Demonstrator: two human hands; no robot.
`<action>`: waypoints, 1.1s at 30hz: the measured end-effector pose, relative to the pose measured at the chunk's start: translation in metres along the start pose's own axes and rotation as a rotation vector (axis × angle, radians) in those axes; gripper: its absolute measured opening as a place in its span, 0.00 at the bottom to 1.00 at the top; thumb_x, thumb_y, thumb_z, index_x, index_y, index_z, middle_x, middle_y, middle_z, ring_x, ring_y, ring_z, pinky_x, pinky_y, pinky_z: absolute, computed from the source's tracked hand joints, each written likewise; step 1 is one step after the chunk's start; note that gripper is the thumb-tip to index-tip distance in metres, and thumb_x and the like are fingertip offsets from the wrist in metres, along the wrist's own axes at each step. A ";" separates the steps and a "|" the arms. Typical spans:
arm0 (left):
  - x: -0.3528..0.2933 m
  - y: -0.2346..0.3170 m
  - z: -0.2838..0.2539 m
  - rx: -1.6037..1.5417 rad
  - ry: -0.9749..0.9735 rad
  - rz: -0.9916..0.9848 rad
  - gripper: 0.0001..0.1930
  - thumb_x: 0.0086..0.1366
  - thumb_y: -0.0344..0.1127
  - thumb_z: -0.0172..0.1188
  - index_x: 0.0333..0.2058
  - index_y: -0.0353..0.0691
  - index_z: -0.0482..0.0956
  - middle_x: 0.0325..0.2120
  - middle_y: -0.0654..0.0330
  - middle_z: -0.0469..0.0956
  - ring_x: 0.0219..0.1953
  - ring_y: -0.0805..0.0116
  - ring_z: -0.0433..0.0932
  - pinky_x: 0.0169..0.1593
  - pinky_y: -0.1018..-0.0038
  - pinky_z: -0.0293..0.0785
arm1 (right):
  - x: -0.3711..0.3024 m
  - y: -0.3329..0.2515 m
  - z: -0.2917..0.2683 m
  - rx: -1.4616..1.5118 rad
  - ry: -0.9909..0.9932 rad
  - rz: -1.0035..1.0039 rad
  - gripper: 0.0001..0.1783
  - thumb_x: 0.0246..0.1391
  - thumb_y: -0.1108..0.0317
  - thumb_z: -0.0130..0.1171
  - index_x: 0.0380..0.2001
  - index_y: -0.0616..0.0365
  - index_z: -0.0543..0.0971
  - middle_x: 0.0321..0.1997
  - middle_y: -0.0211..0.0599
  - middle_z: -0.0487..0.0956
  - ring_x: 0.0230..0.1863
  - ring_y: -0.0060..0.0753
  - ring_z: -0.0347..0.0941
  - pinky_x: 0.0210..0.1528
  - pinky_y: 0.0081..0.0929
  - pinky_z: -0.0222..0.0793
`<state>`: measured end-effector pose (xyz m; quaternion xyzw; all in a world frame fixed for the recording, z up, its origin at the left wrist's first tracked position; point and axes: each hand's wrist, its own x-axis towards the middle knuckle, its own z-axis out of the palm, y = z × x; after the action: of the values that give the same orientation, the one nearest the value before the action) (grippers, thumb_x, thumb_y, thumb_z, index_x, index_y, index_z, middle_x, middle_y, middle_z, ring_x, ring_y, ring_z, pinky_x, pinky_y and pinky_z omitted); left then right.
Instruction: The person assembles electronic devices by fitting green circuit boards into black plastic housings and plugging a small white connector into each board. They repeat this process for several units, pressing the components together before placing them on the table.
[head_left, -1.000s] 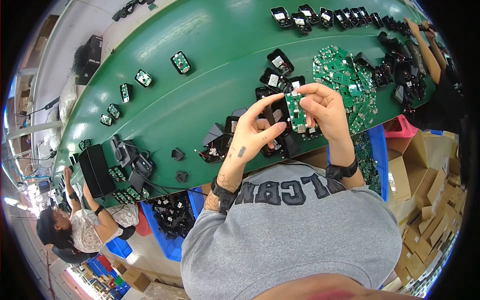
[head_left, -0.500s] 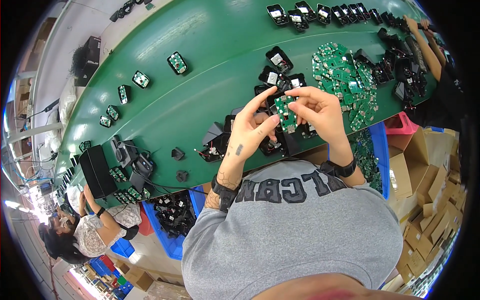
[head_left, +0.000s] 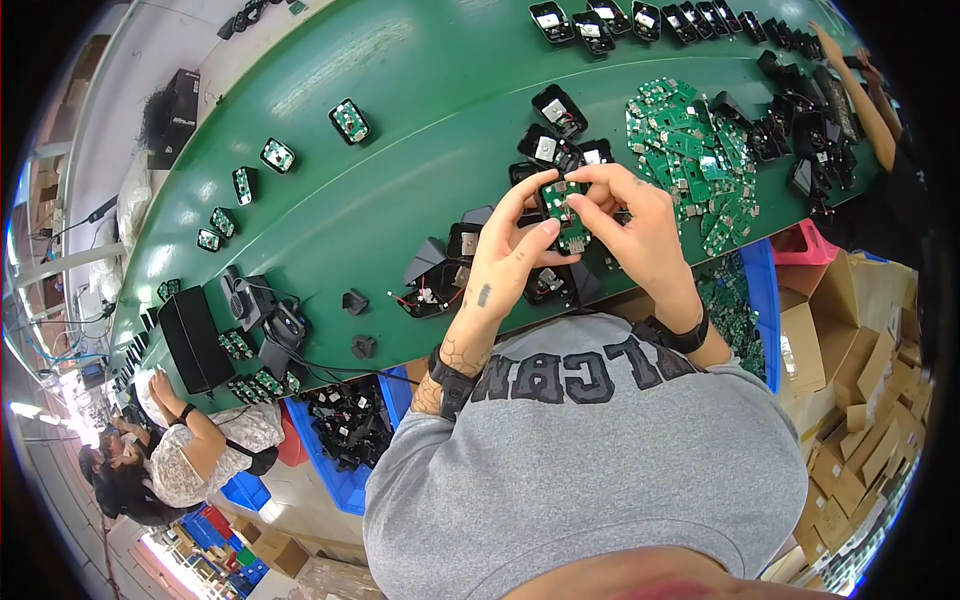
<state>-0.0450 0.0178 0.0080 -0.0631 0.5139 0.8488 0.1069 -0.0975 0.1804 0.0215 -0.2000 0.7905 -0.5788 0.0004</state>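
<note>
Change: green circuit board (head_left: 568, 213) now lies in black housing (head_left: 543, 204), apparently being seated | Left hand (head_left: 500, 255): gripping housing | Right hand (head_left: 640, 228): fingers closed on board | Place: between hands, over green bench (head_left: 430, 185)

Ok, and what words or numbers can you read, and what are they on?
Grey shirt: big dark letters across it, but I won't copy them out.
Black box, upper left: pale marks, too small to read.
Held green circuit board: any print is too small to read.
</note>
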 end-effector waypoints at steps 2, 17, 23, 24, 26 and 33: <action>-0.001 -0.001 0.002 -0.029 0.000 0.005 0.25 0.66 0.27 0.52 0.62 0.38 0.62 0.50 0.56 0.67 0.49 0.65 0.75 0.43 0.66 0.84 | -0.002 -0.001 -0.001 0.048 -0.046 0.049 0.13 0.52 0.77 0.62 0.42 0.60 0.79 0.23 0.26 0.76 0.23 0.13 0.70 0.27 0.15 0.66; -0.001 0.001 0.006 -0.002 0.064 -0.006 0.26 0.62 0.23 0.52 0.61 0.40 0.64 0.48 0.58 0.69 0.49 0.68 0.75 0.41 0.68 0.85 | -0.001 0.006 0.007 0.015 0.077 -0.044 0.19 0.49 0.78 0.63 0.46 0.60 0.77 0.39 0.31 0.75 0.38 0.23 0.74 0.41 0.20 0.75; 0.001 -0.004 0.007 -0.041 0.078 0.016 0.28 0.65 0.24 0.49 0.64 0.41 0.60 0.52 0.56 0.70 0.52 0.67 0.73 0.42 0.67 0.84 | 0.001 0.008 0.004 0.251 -0.130 0.195 0.18 0.57 0.76 0.57 0.53 0.60 0.74 0.47 0.34 0.77 0.48 0.24 0.74 0.49 0.21 0.73; 0.001 -0.006 0.005 -0.047 0.060 0.006 0.29 0.65 0.25 0.48 0.65 0.41 0.58 0.53 0.56 0.69 0.53 0.67 0.73 0.44 0.66 0.83 | 0.002 0.009 0.003 0.336 -0.179 0.272 0.18 0.59 0.75 0.55 0.54 0.61 0.74 0.49 0.34 0.77 0.50 0.23 0.74 0.51 0.22 0.72; 0.000 -0.008 0.003 -0.054 0.045 -0.003 0.30 0.66 0.26 0.48 0.66 0.42 0.56 0.55 0.55 0.68 0.53 0.66 0.72 0.45 0.65 0.83 | 0.002 0.012 0.001 0.323 -0.211 0.280 0.19 0.60 0.75 0.55 0.55 0.61 0.73 0.51 0.35 0.76 0.52 0.24 0.73 0.53 0.23 0.70; 0.000 -0.008 0.000 0.001 -0.061 0.020 0.31 0.68 0.29 0.50 0.68 0.42 0.52 0.58 0.54 0.65 0.56 0.65 0.70 0.46 0.63 0.82 | 0.003 0.019 -0.010 0.398 -0.303 0.247 0.24 0.60 0.76 0.53 0.60 0.63 0.69 0.56 0.38 0.76 0.53 0.26 0.73 0.56 0.24 0.68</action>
<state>-0.0434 0.0217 0.0014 -0.0323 0.5115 0.8511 0.1141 -0.1083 0.1931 0.0079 -0.1826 0.6705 -0.6819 0.2283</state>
